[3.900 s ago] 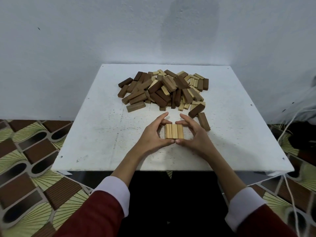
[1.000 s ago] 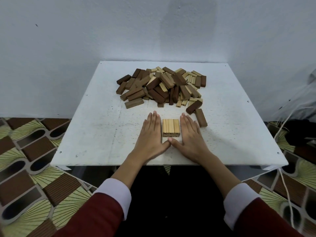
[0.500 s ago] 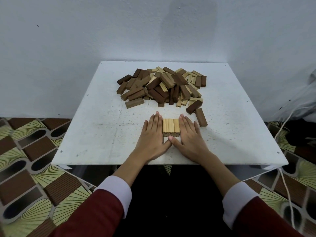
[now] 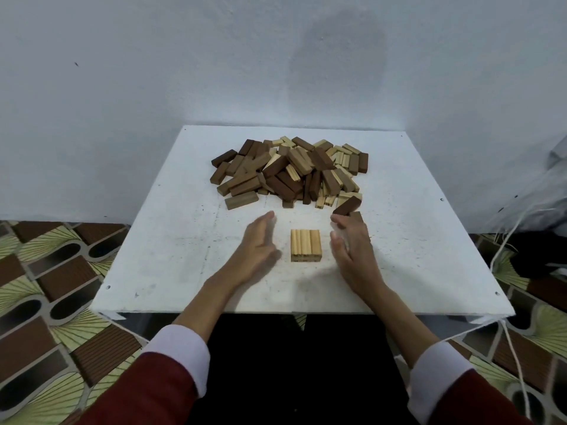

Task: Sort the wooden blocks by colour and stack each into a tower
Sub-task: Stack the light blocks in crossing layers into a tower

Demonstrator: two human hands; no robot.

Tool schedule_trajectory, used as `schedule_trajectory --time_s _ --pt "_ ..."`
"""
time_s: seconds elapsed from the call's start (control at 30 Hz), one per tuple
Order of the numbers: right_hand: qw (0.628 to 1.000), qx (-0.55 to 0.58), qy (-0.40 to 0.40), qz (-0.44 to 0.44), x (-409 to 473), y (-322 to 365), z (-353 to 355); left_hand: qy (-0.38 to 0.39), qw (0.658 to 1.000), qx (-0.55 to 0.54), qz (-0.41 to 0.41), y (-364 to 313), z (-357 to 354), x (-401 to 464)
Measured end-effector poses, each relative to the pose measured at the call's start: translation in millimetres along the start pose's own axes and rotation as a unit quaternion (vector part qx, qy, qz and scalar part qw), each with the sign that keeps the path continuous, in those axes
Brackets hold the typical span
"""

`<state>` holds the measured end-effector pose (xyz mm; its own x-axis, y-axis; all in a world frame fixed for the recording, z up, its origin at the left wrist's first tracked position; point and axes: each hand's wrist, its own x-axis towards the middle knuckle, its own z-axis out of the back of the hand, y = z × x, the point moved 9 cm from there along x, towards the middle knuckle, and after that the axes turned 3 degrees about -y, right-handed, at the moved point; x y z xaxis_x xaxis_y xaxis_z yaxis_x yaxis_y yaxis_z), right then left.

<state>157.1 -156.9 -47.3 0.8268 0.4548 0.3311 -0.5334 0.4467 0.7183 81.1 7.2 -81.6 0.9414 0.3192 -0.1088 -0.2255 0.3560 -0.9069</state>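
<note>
- White table [image 4: 171,271] stands against a pale wall [image 4: 153,72], on a brown and green patterned floor [image 4: 46,302].
- Three light blocks [image 4: 306,245] lie side by side near the front.
- Left hand [image 4: 257,245] and right hand [image 4: 352,250] are flat and wide, holding nothing.
- Mixed pile [image 4: 291,173] sits farther back.

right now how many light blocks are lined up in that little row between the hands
3, side by side and touching in one flat row near the table's front edge, between the left hand and right hand, neither touching it. None looks hidden.
</note>
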Motion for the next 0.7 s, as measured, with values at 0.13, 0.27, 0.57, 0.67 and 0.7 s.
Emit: schedule_trajectory --time_s 0.13,0.27,0.57,0.67,0.7 --pt "0.990 -0.097 -0.040 0.089 42.2 2.0 4.9 -0.132 0.986 0.054 -0.082 -21.1 45.3 22.7" --pt "0.983 -0.183 0.019 0.022 76.6 -25.2 -4.6 -0.087 0.971 0.156 -0.157 -55.5 24.6 44.6" --pt "0.975 -0.219 -0.038 -0.018 93.9 -44.9 17.3 0.051 0.897 0.361 -0.249 -92.3 -30.9 81.1" --pt "0.964 -0.264 -0.025 0.007 91.3 -31.5 10.2 0.056 0.846 0.454 -0.275 -93.9 -46.0 87.6" --pt "0.960 -0.279 -0.023 0.025 88.5 -26.5 7.0 0.054 0.833 0.475 -0.279 -93.2 -49.4 88.9"
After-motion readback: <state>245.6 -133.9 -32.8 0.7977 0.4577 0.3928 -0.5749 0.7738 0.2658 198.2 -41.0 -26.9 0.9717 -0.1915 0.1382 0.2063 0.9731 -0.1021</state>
